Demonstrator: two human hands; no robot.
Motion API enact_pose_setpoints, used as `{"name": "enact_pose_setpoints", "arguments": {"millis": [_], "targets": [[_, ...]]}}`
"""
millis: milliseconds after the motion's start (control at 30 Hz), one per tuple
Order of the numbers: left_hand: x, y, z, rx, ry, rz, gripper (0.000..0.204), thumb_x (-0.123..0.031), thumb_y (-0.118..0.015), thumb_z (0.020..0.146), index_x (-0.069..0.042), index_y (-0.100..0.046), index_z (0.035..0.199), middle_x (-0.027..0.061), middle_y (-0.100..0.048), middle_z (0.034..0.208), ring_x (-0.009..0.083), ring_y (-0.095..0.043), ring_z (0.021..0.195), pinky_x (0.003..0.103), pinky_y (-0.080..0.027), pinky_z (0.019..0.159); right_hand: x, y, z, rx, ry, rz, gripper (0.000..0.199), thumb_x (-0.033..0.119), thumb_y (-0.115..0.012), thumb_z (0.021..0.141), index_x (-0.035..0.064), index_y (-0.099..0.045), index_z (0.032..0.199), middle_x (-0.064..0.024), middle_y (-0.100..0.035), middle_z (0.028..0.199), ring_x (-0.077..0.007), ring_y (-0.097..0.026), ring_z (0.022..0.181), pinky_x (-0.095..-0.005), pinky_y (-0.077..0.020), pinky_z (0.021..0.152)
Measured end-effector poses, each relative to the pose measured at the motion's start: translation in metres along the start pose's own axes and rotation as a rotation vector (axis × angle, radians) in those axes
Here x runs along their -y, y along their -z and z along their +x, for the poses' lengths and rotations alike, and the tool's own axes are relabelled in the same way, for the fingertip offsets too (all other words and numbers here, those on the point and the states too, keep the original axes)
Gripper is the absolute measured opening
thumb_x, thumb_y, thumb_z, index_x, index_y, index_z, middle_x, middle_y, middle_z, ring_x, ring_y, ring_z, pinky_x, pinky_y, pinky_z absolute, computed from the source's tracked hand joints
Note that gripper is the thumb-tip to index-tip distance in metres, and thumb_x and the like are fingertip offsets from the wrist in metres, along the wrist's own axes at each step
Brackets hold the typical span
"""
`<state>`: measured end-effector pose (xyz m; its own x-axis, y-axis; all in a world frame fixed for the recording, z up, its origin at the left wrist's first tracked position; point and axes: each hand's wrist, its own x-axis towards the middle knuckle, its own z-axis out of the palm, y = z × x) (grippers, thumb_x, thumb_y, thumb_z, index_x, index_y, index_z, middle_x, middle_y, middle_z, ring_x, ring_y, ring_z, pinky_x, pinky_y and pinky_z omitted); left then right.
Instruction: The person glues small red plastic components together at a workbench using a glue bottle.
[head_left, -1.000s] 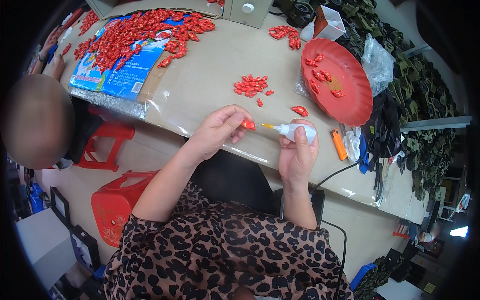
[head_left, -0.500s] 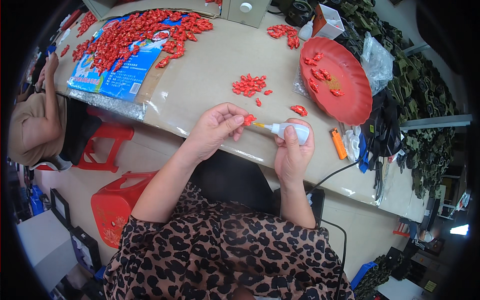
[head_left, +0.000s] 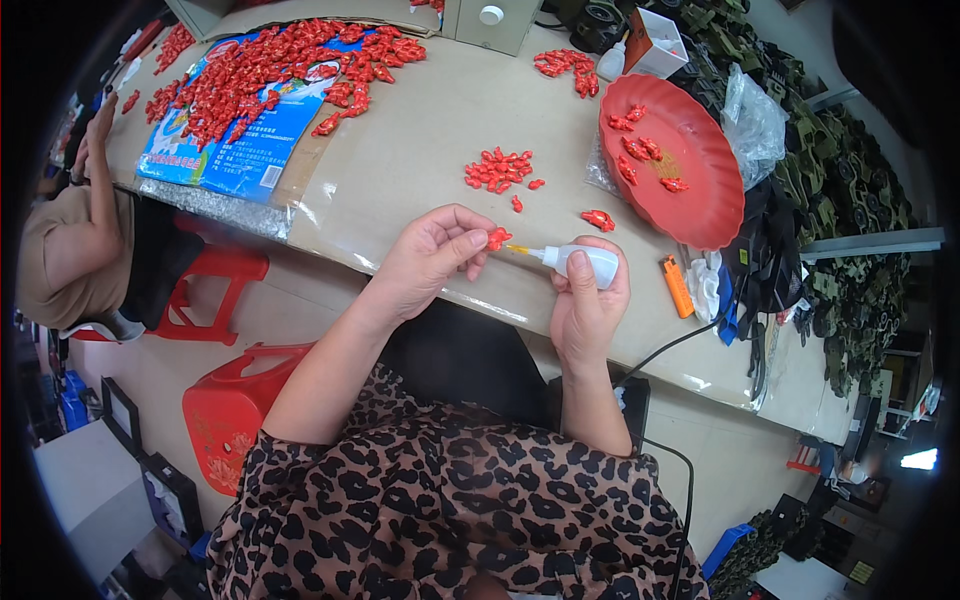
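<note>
Between thumb and fingers, my left hand (head_left: 432, 252) pinches a small red plastic piece (head_left: 498, 238) above the table's front edge. My right hand (head_left: 592, 310) is closed round a white squeeze bottle (head_left: 588, 264), lying sideways with its thin yellowish nozzle (head_left: 520, 249) pointing left. The nozzle's tip is at or very close to the red piece; I cannot tell whether they touch. Beyond my hands lies a small cluster of red pieces (head_left: 498, 170). A larger red figure (head_left: 598, 220) rests to its right.
A scalloped red tray (head_left: 715, 205) with several red figures stands at right. Nearby are an orange lighter (head_left: 677, 288) and a clear plastic bag (head_left: 752, 125). Many red figures (head_left: 250, 80) cover a blue printed sheet (head_left: 215, 165) at far left. A co-worker (head_left: 75, 240) sits at left.
My hands, the bottle and the red piece stay nearly still. At the left, the co-worker's hand has moved, its fingers now pointing up.
</note>
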<state>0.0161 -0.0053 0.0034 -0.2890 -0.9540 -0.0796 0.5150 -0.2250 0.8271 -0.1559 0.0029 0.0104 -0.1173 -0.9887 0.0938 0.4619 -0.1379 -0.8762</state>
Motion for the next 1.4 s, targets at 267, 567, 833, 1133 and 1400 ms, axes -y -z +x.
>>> {"name": "enact_pose_setpoints", "arguments": {"millis": [267, 567, 833, 1133, 1400], "targets": [[-0.002, -0.004, -0.001, -0.02, -0.04, -0.022, 0.017, -0.01, -0.052, 0.082, 0.0, -0.05, 0.095, 0.0052, -0.054, 0.081, 0.0095, -0.049, 0.068, 0.021, -0.04, 0.06, 0.001, -0.003, 0.001, -0.037, -0.055, 0.156, 0.018, 0.013, -0.054, 0.081, 0.0018, -0.048, 0.093, -0.0051, -0.05, 0.079, -0.0102, -0.045, 0.062, -0.023, -0.0362, 0.054], [0.009, -0.01, -0.007, -0.11, -0.03, -0.312, 0.026, -0.004, -0.049, 0.082, 0.001, -0.045, 0.107, 0.0056, -0.052, 0.091, 0.014, -0.052, 0.084, 0.027, -0.045, 0.074, -0.001, -0.007, -0.001, -0.047, -0.08, 0.174, 0.016, 0.014, -0.052, 0.082, 0.0018, -0.049, 0.093, -0.0063, -0.05, 0.081, -0.0116, -0.045, 0.063, -0.0246, -0.0354, 0.054], [0.016, -0.015, -0.01, -0.094, -0.069, -0.37, 0.03, -0.004, -0.051, 0.081, -0.002, -0.045, 0.11, 0.0048, -0.051, 0.092, 0.0102, -0.046, 0.08, 0.022, -0.039, 0.076, -0.003, -0.009, -0.002, -0.033, -0.046, 0.123, 0.017, 0.013, -0.054, 0.081, 0.0015, -0.049, 0.092, -0.0064, -0.05, 0.079, -0.0114, -0.044, 0.061, -0.0241, -0.0357, 0.054], [0.018, -0.013, -0.011, -0.083, -0.088, -0.388, 0.029, -0.003, -0.051, 0.081, -0.002, -0.046, 0.109, 0.005, -0.051, 0.094, 0.0107, -0.047, 0.082, 0.024, -0.039, 0.078, -0.004, -0.008, -0.003, -0.047, -0.054, 0.068, 0.016, 0.012, -0.054, 0.081, 0.0015, -0.048, 0.091, -0.0059, -0.05, 0.078, -0.0105, -0.044, 0.061, -0.0226, -0.0352, 0.053], [0.018, -0.014, -0.011, -0.081, -0.093, -0.38, 0.027, -0.003, -0.052, 0.08, -0.002, -0.046, 0.107, 0.0053, -0.051, 0.095, 0.0111, -0.047, 0.082, 0.024, -0.04, 0.078, -0.004, -0.009, -0.006, -0.058, -0.054, 0.049, 0.016, 0.013, -0.054, 0.081, 0.0022, -0.048, 0.091, -0.0055, -0.05, 0.078, -0.0101, -0.045, 0.061, -0.022, -0.035, 0.053]]}}
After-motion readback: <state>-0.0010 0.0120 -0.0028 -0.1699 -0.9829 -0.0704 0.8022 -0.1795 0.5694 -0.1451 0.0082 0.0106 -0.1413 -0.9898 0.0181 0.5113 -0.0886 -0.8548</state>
